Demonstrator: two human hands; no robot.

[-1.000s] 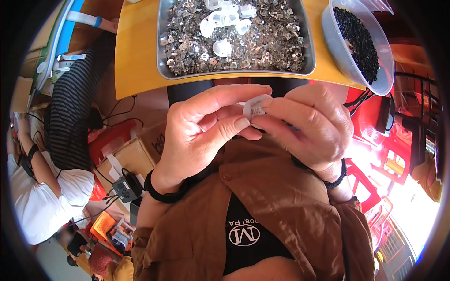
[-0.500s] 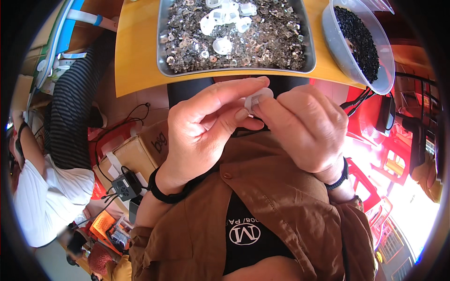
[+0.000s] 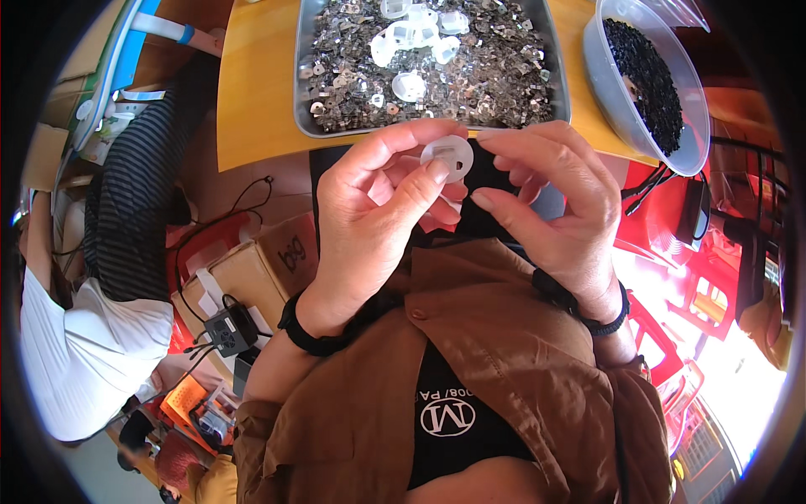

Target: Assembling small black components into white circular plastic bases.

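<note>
Between the thumb and fingers of my left hand [image 3: 378, 197] is a small round translucent white plastic disc [image 3: 449, 158], its flat side turned up. A small dark spot shows near its right edge. My right hand [image 3: 558, 193] is just to the right, thumb and fingers apart, with nothing visible between them. Beyond both hands, a metal tray [image 3: 312, 124] on the table holds many small shiny metal and clear pieces. Several similar white plastic discs [image 3: 409, 86] lie on top of that heap.
The yellow table [image 3: 260, 126] ends just past my hands. A clear plastic tub [image 3: 598, 71] of small black pieces stands at its right. At left are a cardboard box [image 3: 281, 252], a black device [image 3: 231, 329] with cables, and a person in a white top [image 3: 92, 353]. Red plastic chairs [image 3: 697, 294] stand at right.
My right hand has let go of the disc and drawn away to the right, its fingers opening. The disc stays in my left hand and now shows its face more fully.
</note>
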